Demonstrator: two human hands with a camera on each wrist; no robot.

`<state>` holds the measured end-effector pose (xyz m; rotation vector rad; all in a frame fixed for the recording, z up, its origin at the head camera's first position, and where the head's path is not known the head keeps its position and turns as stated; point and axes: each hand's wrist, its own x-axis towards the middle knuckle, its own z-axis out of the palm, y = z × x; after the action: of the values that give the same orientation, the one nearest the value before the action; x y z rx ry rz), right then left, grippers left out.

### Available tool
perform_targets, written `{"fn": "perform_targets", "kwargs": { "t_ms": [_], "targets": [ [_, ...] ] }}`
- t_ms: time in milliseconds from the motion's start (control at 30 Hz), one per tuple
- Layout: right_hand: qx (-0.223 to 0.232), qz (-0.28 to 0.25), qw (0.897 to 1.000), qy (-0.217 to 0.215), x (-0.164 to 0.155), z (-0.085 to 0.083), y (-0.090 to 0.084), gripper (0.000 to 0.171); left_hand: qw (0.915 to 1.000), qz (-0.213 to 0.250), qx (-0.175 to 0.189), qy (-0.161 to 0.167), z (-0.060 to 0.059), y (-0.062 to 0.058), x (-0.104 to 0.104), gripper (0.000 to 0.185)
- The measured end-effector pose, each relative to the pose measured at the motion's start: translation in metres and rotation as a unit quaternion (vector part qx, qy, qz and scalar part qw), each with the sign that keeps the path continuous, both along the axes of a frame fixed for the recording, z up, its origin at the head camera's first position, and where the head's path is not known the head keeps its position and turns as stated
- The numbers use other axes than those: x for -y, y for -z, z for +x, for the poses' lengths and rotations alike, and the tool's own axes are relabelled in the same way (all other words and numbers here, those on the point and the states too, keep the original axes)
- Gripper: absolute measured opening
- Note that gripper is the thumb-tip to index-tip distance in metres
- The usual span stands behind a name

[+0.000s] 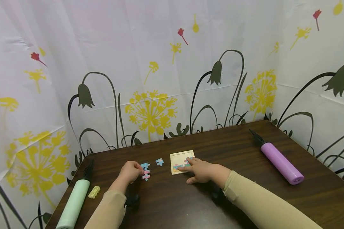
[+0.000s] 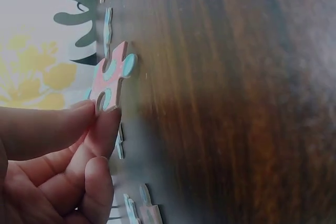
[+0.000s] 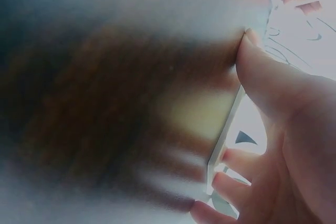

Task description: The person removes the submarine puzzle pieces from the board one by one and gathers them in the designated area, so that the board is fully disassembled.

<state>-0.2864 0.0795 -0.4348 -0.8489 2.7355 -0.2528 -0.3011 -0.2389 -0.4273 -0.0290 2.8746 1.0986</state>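
My left hand [image 1: 129, 172] pinches a pink and blue jigsaw piece [image 2: 111, 83] between thumb and forefinger, held above the table. A blue piece [image 1: 145, 165] lies close to that hand, and another blue piece [image 1: 159, 162] sits farther right, near the tray. The square wooden puzzle tray [image 1: 178, 155] has several joined pieces [image 1: 176, 168] along its near side. Over the tray's right part, my right hand [image 1: 202, 171] rests with fingers spread, covering some of the pieces. In the right wrist view, its fingertips touch the tray's edge.
A pale green hand pump [image 1: 75, 201] lies at the table's left, with a small yellow object [image 1: 94, 192] beside it. On the right lies a purple hand pump [image 1: 281, 162]. A flower-patterned curtain [image 1: 149, 41] hangs behind the dark wooden table [image 1: 172, 203].
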Motion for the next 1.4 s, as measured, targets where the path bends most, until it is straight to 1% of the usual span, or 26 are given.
{"fn": "perform_targets", "kwargs": {
  "t_ms": [133, 233, 333, 433, 667, 767, 867, 967, 1100, 1233, 1400],
  "targets": [
    [-0.001, 0.0, 1.0, 0.001, 0.001, 0.0, 0.001, 0.065, 0.9998, -0.018, -0.008, 0.005, 0.003, -0.002, -0.001, 0.01],
    [-0.003, 0.001, 1.0, 0.001, 0.0, 0.0, 0.001, 0.065, 0.9991, -0.04, -0.013, 0.009, 0.005, -0.004, -0.002, 0.01],
    [-0.004, -0.001, 1.0, 0.001, 0.0, 0.0, 0.001, 0.065, 0.998, -0.061, -0.008, 0.012, 0.007, -0.006, -0.002, 0.011],
    [-0.005, -0.004, 1.0, 0.0, 0.0, 0.0, 0.002, 0.065, 0.997, -0.077, 0.0, 0.014, 0.007, -0.005, -0.002, 0.011],
    [-0.008, 0.001, 1.0, -0.002, 0.001, 0.0, 0.003, 0.065, 0.9947, -0.103, 0.006, 0.011, 0.004, -0.003, 0.0, 0.01],
    [-0.008, 0.001, 1.0, -0.001, 0.0, 0.0, 0.002, 0.065, 0.9944, -0.105, 0.003, 0.01, 0.003, -0.006, -0.003, 0.012],
    [-0.007, 0.002, 1.0, 0.0, 0.0, 0.0, 0.002, 0.065, 0.9946, -0.103, -0.008, 0.012, 0.001, -0.011, -0.01, 0.013],
    [-0.008, 0.003, 1.0, 0.0, 0.0, 0.0, 0.002, 0.065, 0.9949, -0.095, -0.022, 0.023, -0.005, -0.016, -0.024, 0.011],
    [-0.007, 0.002, 1.0, 0.0, -0.001, -0.001, 0.002, 0.065, 0.9948, -0.086, -0.032, 0.043, -0.017, -0.019, -0.051, 0.009],
    [-0.007, 0.006, 1.0, -0.004, -0.002, -0.002, 0.003, 0.066, 0.9942, -0.079, -0.032, 0.065, -0.025, -0.019, -0.084, 0.007],
    [-0.01, 0.009, 1.0, -0.01, -0.001, -0.002, 0.001, 0.066, 0.9929, -0.07, -0.015, 0.095, -0.031, -0.016, -0.122, 0.009]
  ]
}}
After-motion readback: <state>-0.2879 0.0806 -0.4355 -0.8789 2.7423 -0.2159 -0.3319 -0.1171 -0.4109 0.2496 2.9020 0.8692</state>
